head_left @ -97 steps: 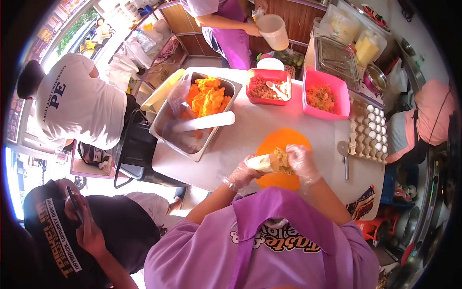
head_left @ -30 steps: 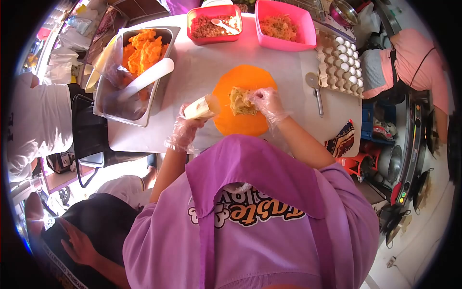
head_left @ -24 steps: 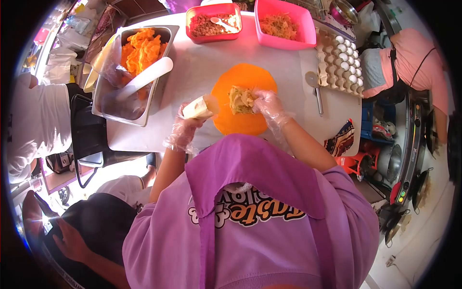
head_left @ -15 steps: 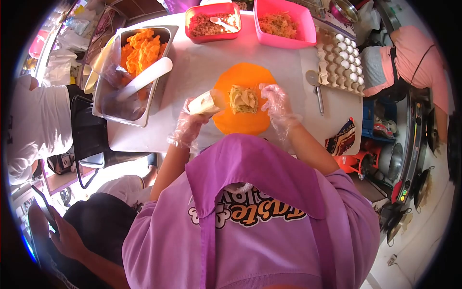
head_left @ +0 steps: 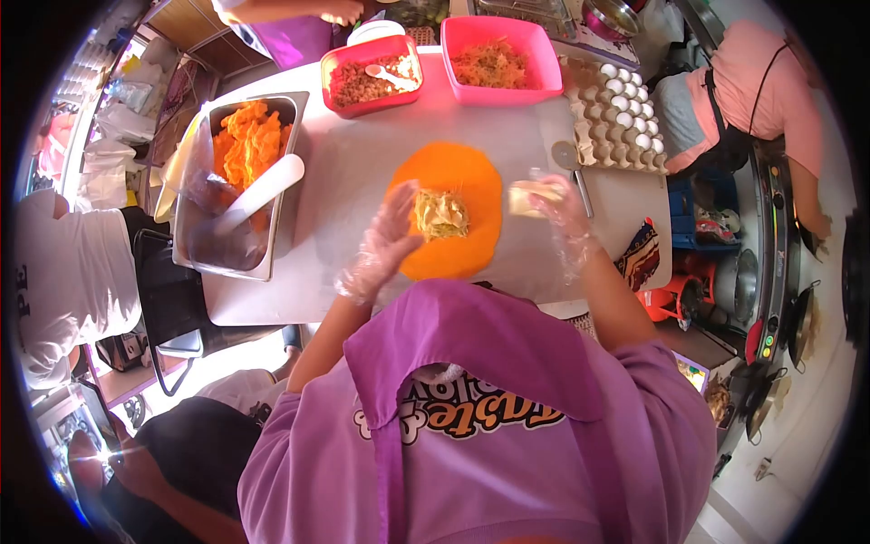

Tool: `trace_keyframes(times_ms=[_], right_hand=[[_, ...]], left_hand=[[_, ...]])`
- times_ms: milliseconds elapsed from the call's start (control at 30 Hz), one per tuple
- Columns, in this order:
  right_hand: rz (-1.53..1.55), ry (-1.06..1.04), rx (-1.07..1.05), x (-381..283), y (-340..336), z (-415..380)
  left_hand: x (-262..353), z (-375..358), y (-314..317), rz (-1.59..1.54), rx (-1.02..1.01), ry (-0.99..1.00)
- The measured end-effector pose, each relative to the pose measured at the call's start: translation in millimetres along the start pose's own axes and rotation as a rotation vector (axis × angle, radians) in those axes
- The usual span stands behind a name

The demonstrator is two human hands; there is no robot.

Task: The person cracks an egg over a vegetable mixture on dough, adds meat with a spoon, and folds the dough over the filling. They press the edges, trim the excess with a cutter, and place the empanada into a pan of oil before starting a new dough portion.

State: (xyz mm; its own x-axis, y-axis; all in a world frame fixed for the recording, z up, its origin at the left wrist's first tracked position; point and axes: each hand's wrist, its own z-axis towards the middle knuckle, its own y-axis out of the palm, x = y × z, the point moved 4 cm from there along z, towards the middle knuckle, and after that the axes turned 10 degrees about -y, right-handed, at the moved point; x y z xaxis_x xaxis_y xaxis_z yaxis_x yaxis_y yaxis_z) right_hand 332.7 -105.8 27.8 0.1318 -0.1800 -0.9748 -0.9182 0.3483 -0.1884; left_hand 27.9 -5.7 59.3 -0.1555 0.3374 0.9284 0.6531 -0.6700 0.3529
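Note:
A flat orange dough round [head_left: 471, 245] lies on the table in front of me, with a pale shredded filling [head_left: 441, 215] heaped on its middle. My left hand [head_left: 385, 243], in a clear plastic glove, is at the round's left edge with its fingers apart and nothing in it. To the right of the round, my gloved right hand [head_left: 564, 207] holds a pale block [head_left: 528, 198], slightly blurred, above the table.
A metal tray [head_left: 288, 177] of orange dough with a white paddle stands left. Red [head_left: 330, 93] and pink [head_left: 504, 94] food tubs are at the back. Right are an egg carton [head_left: 589, 145], a round cutter [head_left: 581, 192] and a cloth [head_left: 640, 256]. Other people are around the table.
The pale block has passed from my left hand to my right hand, which has moved right. My left hand has opened beside the filling. The view has shifted, and another person shows at the back.

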Motion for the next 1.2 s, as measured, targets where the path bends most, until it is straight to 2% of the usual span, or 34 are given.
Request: trace_keyframes(times_ms=[33,67,100,167,200,233,267,300,367,433,500,567,600,667,767,833,867,933,967,1033,1100,1167,1200], right_hand=[[-0.270,-0.028,0.115,13,-25,2],[-0.324,-0.213,0.206,12,-40,-4],[-0.375,-0.396,0.291,14,-54,-16],[-0.184,-0.286,0.340,95,-101,-22],[-0.176,-0.286,0.316,83,-96,-29],[-0.736,-0.344,0.339,52,-95,-41],[-1.295,-0.396,0.353,15,-86,-45],[-1.285,-0.406,0.342,-14,-72,-40],[-1.305,-0.632,0.382,-68,-22,-34],[-0.871,-0.817,0.180,-79,27,-14],[-0.437,-0.947,-0.093,-116,92,-7],[-0.456,-1.018,-0.288,-151,134,-16],[-0.421,-1.068,-0.292,-155,143,-18],[-0.465,-1.088,-0.274,-154,166,-16],[-0.336,-1.138,-0.228,-153,183,-9],[-0.038,-1.014,-0.286,-153,186,-5],[-0.035,-1.023,-0.289,-153,190,-8],[0.146,-0.708,-0.297,-148,199,-8],[0.143,-0.706,-0.294,-146,201,-9],[0.060,-0.592,-0.286,-143,209,-5],[0.085,-0.567,-0.228,-145,220,-4],[0.119,-0.648,-0.198,-144,225,-9],[0.176,-0.616,-0.236,-142,228,-10]], left_hand=[[-2,-2,-17,-0.125,0.103,-0.070],[-4,-5,-31,-0.253,0.210,-0.141],[-1,-5,-36,-0.254,0.219,-0.136],[3,-6,-47,-0.736,0.231,-0.179],[9,-3,-46,-0.863,0.237,-0.164],[13,0,-46,-0.862,0.261,-0.151],[18,6,-43,-0.963,0.167,-0.110],[24,12,-38,-1.060,0.063,-0.068],[27,31,-32,-1.050,0.125,-0.060],[22,50,-30,-1.113,0.317,-0.079],[16,68,-24,-1.122,0.361,-0.052],[10,83,-35,-1.006,0.452,0.166],[27,71,-21,-1.024,0.360,0.070],[31,67,-19,-1.000,0.445,0.141],[21,70,-43,-1.028,0.461,0.253],[23,65,-40,-1.007,0.520,0.041],[27,66,-41,-1.003,0.520,0.051],[35,66,-36,-1.015,0.564,0.039],[35,67,-38,-1.017,0.562,0.035],[59,70,-40,-0.758,0.428,0.201],[66,69,-43,-0.645,0.378,0.129],[77,74,-32,-0.469,-0.006,0.328],[90,70,-28,-0.359,0.001,0.359]])
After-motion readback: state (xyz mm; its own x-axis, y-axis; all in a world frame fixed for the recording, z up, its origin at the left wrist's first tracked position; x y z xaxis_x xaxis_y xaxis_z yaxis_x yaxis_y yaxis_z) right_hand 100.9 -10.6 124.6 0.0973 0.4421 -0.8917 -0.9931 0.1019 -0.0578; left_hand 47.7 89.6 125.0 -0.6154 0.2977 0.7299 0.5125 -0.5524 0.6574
